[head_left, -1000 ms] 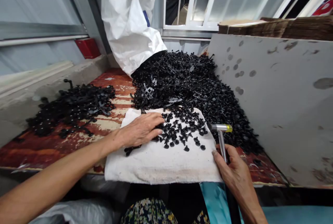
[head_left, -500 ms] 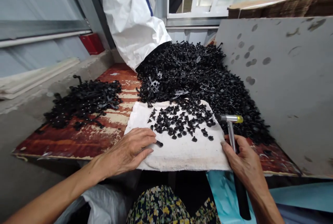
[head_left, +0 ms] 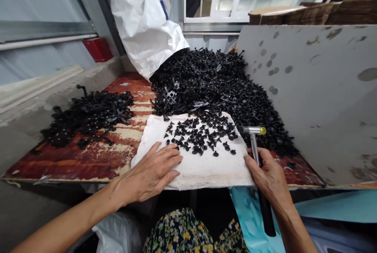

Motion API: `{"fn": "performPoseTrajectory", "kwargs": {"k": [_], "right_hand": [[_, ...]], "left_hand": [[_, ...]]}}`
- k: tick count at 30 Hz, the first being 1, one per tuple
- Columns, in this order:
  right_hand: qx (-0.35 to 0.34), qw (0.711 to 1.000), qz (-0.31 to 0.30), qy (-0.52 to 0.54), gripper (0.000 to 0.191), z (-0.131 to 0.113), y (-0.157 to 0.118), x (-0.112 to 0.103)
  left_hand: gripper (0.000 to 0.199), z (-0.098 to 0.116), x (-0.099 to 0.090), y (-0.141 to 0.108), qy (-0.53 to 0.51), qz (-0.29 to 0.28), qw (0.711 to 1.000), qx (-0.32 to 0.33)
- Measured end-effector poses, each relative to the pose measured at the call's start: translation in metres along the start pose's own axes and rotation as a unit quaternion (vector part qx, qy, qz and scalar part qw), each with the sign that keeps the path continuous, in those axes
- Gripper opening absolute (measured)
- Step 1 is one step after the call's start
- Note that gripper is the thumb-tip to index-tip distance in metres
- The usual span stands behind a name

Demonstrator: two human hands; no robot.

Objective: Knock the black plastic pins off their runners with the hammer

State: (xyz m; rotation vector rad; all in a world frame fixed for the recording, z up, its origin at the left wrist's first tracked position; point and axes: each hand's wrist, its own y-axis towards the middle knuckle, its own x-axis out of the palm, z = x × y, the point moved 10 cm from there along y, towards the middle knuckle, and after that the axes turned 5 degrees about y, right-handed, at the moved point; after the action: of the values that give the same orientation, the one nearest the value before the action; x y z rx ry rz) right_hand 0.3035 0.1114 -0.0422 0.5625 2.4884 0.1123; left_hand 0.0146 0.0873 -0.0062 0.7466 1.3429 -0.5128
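My left hand (head_left: 157, 168) lies on the left part of a white cloth pad (head_left: 212, 172), palm down with its fingers apart. A small dark bit shows by its fingertips; the rest of it, if any, is hidden. My right hand (head_left: 269, 172) is wrapped round a hammer (head_left: 254, 145) at the cloth's right edge. The hammer stands head up, with a yellow face and a dark face, a metal shaft and a black grip, and my thumb rests against the cloth's corner. Small black mushroom-shaped pieces (head_left: 200, 137) lie scattered on the cloth's far half.
A large heap of black parts (head_left: 206, 76) fills the worn red table (head_left: 120, 159) behind the cloth. A smaller black pile (head_left: 91, 115) lies left. A white sack (head_left: 144, 21) leans at the back; a grey board (head_left: 318, 100) borders the right side.
My left hand has spread its fingers and moved over the black piece that showed beside its fingertips. My right hand still holds the hammer. The whole view has shifted slightly.
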Motion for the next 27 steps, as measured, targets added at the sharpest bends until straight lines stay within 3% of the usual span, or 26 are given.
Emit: {"fn": "performPoseTrajectory", "kwargs": {"k": [2, 5, 9, 12, 17, 23, 27], "right_hand": [[0.003, 1.0, -0.001, 0.002, 0.037, 0.003, 0.0, 0.0], [0.006, 1.0, 0.001, -0.004, 0.038, 0.004, 0.0, 0.0], [0.005, 1.0, 0.003, -0.009, 0.037, 0.001, 0.0, 0.0], [-0.001, 1.0, 0.004, -0.008, 0.036, 0.0, 0.0, -0.001], [-0.01, 1.0, 0.007, -0.002, 0.033, 0.002, 0.0, -0.002], [0.001, 1.0, -0.001, 0.001, 0.035, 0.005, 0.0, 0.0], [0.017, 1.0, -0.002, -0.003, 0.038, 0.005, -0.001, 0.0]], "left_hand": [[0.033, -0.007, -0.007, -0.009, 0.001, 0.023, 1.0, -0.02], [0.036, -0.014, -0.009, -0.005, 0.001, 0.026, 0.999, -0.036], [0.046, -0.016, 0.005, 0.018, 0.029, -0.008, 0.997, -0.068], [0.048, -0.004, 0.015, 0.023, 0.041, -0.026, 0.997, -0.056], [0.043, 0.004, 0.012, 0.003, 0.028, 0.001, 0.999, -0.029], [0.032, -0.025, -0.009, -0.018, 0.028, 0.072, 0.992, -0.102], [0.019, -0.033, -0.011, -0.024, 0.034, 0.074, 0.988, -0.132]]}}
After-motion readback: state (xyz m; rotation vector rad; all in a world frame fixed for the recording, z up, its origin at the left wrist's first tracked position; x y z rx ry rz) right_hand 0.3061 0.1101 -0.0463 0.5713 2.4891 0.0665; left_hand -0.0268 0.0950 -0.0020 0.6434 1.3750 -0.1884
